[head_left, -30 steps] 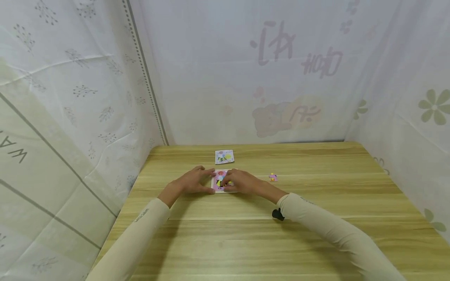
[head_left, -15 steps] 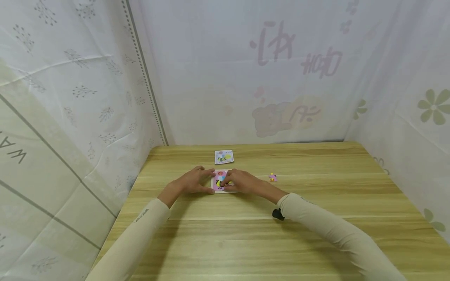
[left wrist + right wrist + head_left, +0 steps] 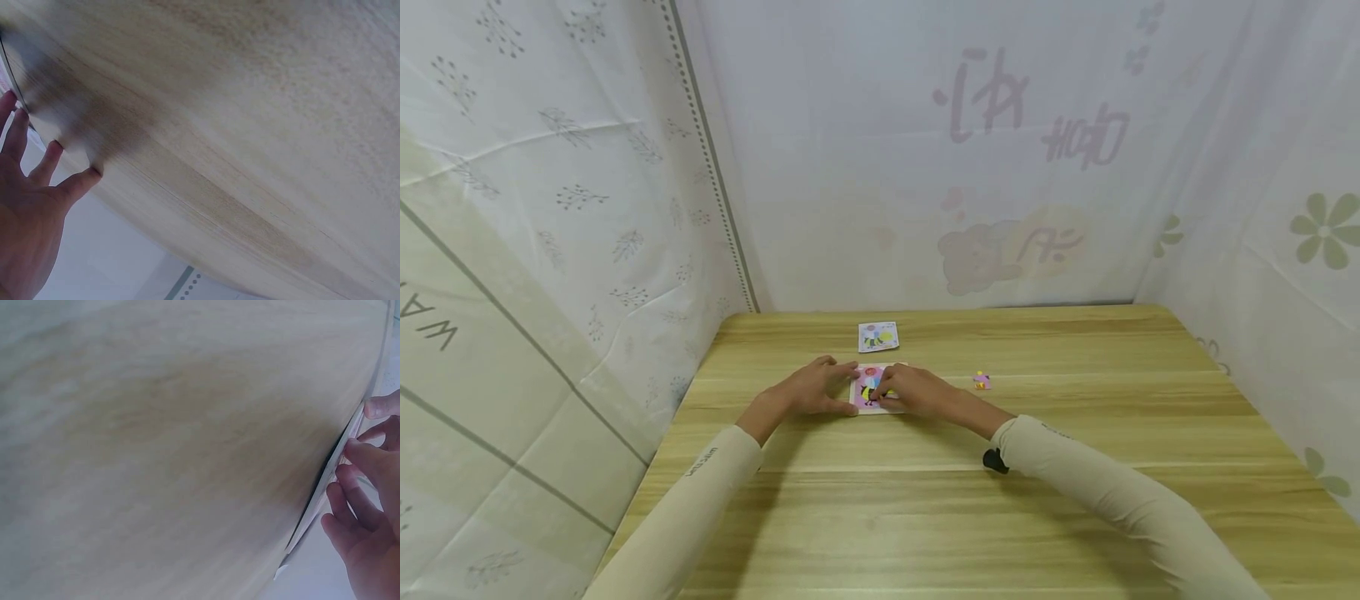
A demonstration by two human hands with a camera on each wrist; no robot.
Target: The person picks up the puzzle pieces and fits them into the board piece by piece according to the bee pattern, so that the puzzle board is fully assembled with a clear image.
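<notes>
A small jigsaw puzzle [image 3: 867, 403] with a bee on a pink ground and a pale border lies flat on the wooden table. My left hand [image 3: 816, 388] frames its left side, with thumb and forefinger spread and their tips at its edge. Over the puzzle's right part is my right hand [image 3: 917, 389], fingers bent down and the thumb near the forefinger on the picture. Whether a piece sits between those fingertips I cannot tell. The right hand covers that part of the puzzle. In the right wrist view, the fingers [image 3: 372, 462] bend at the board's edge.
Right of the hands lies a loose pink and yellow puzzle piece [image 3: 982, 381]. Behind the puzzle is a square card [image 3: 878, 336] with a paler bee picture. Printed cloth [image 3: 880, 167] hangs along the table's back and both sides.
</notes>
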